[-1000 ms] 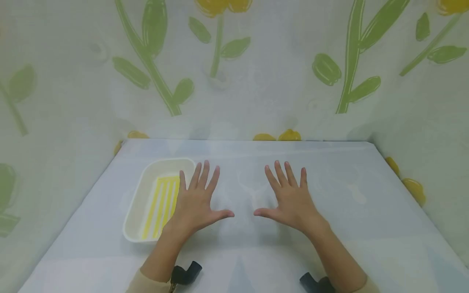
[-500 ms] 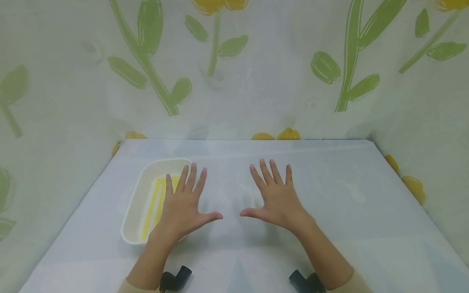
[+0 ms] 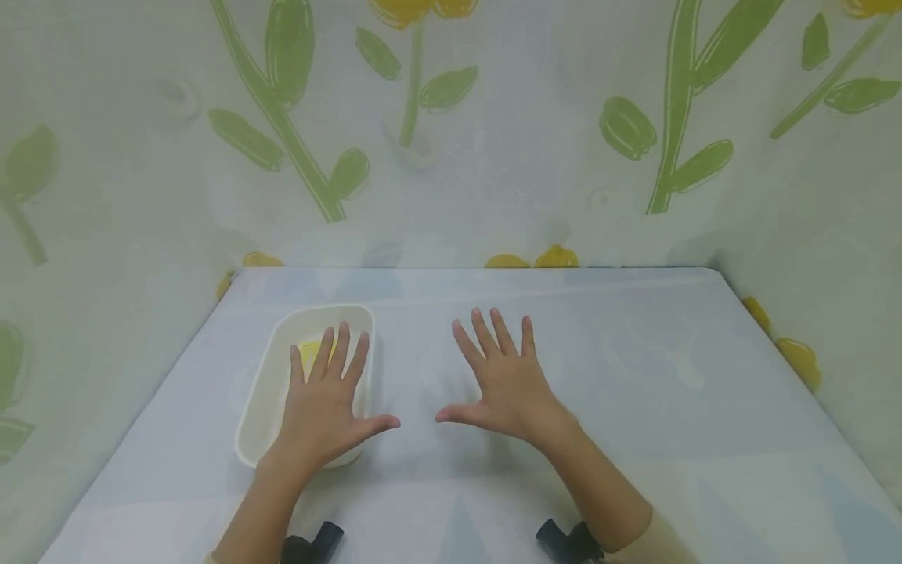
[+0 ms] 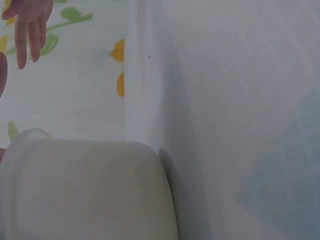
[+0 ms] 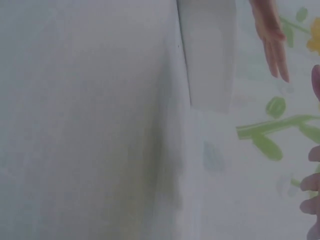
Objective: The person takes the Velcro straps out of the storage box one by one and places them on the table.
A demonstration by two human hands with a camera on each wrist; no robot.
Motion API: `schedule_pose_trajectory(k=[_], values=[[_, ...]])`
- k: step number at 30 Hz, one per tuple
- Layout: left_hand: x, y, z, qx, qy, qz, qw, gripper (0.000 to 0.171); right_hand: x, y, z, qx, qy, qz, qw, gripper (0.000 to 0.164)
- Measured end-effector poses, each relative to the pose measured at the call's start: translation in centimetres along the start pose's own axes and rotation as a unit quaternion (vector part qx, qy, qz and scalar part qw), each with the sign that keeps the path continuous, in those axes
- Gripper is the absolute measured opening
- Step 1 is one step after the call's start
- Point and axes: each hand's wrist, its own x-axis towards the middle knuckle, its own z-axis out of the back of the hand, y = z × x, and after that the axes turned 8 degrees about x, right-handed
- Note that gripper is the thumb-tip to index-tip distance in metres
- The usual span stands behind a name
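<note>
left hand [image 3: 320, 411] was spread wide, fingers straight and thumb stuck out to the side, nothing held in it, and it looked to be hanging over the tray [image 3: 270, 395] rather than gripping it, tho from the head view i couldn't swear there was a gap under the palm. right hand [image 3: 510, 392] was splayed the same way, also holding nothing, over the table [image 3: 634, 376] just past the tray, not touching it as far as i could see. tray sat upright on the left part of the table, white, rounded corners, a raised rim all round. some yellow [image 3: 308, 352] showed on the bottom by the left fingertips, but the hand hid most of it, so no idea if that was a loose piece or part of the tray. as for handling, my guess was thin plastic: light, fairly stiff, a bit of give in the long walls if squeezed, not really fragile. the outer sides looked smooth in the left wrist view, so probably kinda slippery for dry palms. best hold imo was the two long sides, fingers hooked under the rim and thumbs on top, kept level in case the yellow bit was loose and could slide.
</note>
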Motion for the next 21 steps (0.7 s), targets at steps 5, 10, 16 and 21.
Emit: schedule_pose_trajectory(k=[5, 10, 16, 21], values=[[-0.4, 1.0, 0.2, -0.003, 0.005, 0.016, 0.9999, 0.116, 0.4, 0.7, -0.6, -0.011, -0.007, 0.018, 1.0, 0.108], [-1.1, 2.2, 0.4, 0.007, 0.011, 0.022, 0.9997, 0.115, 0.8, 1.8, -1.4, 0.006, 0.021, 0.021, 1.0, 0.109], [-2.2, 3.7, 0.4, 0.01, 0.036, 0.035, 0.9987, 0.115, 1.4, 3.0, -1.8, 0.02, 0.042, 0.023, 0.999, 0.109], [-3.2, 4.7, 0.6, -0.029, 0.05, 0.043, 0.9974, 0.116, 2.1, 3.7, -1.8, 0.059, 0.045, 0.029, 0.997, 0.108]])
